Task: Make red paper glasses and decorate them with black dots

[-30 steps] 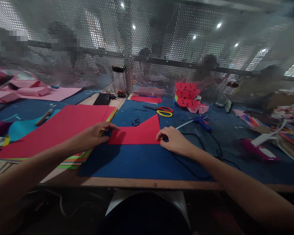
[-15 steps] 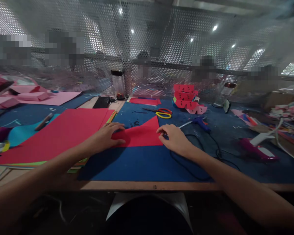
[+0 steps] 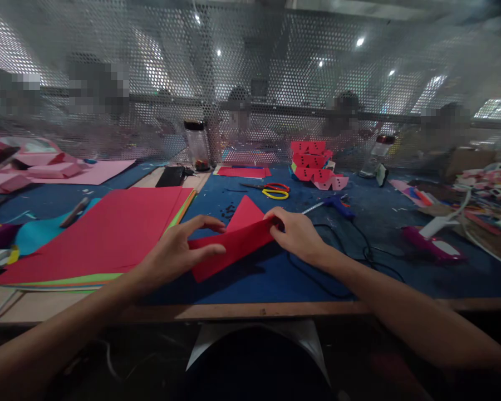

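Observation:
A folded sheet of red paper (image 3: 234,249) is lifted at a slant off the blue mat, its left end lower. A pointed red flap rises behind its long folded strip. My right hand (image 3: 294,235) pinches the upper right end between thumb and fingers. At the left end, my left hand (image 3: 179,250) has thumb and index finger spread apart, the thumb lying across the paper's front. Its other fingers are mostly hidden. Beside my left forearm lies a stack of red sheets (image 3: 108,228) with green and orange sheets under it.
Scissors (image 3: 275,191) with red and yellow handles lie behind the paper. To the right are a blue glue gun (image 3: 338,206) with a trailing black cord, and a purple glue gun (image 3: 434,245). Dotted red folded pieces (image 3: 311,164) and a jar (image 3: 197,146) stand near the perforated screen.
The red paper has come up off the mat and tilted, its left end swinging toward me. My left thumb and index finger have spread wider; my right hand still holds the right end.

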The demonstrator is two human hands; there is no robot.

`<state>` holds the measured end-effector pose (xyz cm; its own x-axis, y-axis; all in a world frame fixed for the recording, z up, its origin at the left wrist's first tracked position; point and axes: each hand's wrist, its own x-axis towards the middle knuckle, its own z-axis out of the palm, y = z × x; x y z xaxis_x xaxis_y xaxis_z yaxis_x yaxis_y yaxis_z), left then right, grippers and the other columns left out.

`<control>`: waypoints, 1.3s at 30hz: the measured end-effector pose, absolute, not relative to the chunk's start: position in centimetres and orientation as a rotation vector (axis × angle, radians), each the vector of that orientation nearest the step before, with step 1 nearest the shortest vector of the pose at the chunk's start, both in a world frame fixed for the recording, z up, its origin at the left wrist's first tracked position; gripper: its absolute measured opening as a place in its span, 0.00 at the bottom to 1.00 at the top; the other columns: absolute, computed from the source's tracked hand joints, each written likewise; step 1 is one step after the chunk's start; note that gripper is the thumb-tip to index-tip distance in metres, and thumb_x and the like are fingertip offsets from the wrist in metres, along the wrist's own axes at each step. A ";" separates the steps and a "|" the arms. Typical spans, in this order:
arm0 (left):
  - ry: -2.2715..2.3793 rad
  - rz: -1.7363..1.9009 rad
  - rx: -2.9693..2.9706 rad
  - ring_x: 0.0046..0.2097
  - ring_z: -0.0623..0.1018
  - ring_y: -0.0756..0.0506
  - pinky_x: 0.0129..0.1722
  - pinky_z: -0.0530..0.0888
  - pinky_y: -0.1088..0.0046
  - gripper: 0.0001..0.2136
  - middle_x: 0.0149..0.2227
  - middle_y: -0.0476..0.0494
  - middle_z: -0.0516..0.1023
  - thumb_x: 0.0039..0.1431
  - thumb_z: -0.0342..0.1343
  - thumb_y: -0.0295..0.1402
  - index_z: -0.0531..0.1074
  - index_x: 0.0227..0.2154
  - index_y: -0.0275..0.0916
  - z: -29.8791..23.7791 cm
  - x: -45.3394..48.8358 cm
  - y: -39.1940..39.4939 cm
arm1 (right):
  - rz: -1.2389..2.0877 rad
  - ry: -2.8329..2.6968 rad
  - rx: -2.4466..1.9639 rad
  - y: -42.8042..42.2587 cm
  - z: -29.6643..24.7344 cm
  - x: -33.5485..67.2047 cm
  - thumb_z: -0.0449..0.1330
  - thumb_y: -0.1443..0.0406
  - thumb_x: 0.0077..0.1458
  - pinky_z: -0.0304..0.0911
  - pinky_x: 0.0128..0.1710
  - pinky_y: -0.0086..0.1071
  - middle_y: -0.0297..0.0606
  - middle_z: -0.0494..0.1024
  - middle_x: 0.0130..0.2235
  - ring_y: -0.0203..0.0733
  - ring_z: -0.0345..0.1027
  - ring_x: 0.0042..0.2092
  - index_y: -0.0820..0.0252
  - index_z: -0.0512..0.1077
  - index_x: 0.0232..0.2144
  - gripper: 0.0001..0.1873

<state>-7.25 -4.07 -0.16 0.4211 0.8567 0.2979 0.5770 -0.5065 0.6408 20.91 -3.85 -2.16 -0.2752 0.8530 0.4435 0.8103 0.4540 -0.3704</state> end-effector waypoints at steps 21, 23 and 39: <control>1.057 0.993 1.362 0.46 0.79 0.42 0.47 0.76 0.61 0.26 0.54 0.34 0.72 0.48 0.68 0.36 0.66 0.49 0.37 -1.1 -3.7 0.9 | 0.101 -1.978 -0.876 -5.3 0.9 21.7 0.55 0.75 0.50 0.64 0.52 0.36 0.37 0.78 0.46 0.43 0.72 0.50 0.55 0.70 0.45 0.20; 1.068 1.031 1.451 0.49 0.77 0.40 0.49 0.75 0.60 0.26 0.54 0.34 0.72 0.48 0.67 0.37 0.67 0.49 0.37 -1.4 -3.9 1.6 | 0.136 -1.963 -0.867 -5.3 1.0 21.7 0.54 0.76 0.50 0.64 0.52 0.35 0.37 0.78 0.46 0.43 0.72 0.50 0.56 0.71 0.45 0.20; 1.248 1.096 1.564 0.52 0.75 0.38 0.48 0.74 0.60 0.22 0.55 0.32 0.70 0.53 0.62 0.40 0.67 0.48 0.36 -0.3 -3.3 0.2 | 0.279 -1.696 -0.869 -5.3 2.0 22.7 0.55 0.69 0.58 0.67 0.48 0.35 0.36 0.76 0.46 0.41 0.71 0.48 0.54 0.72 0.44 0.12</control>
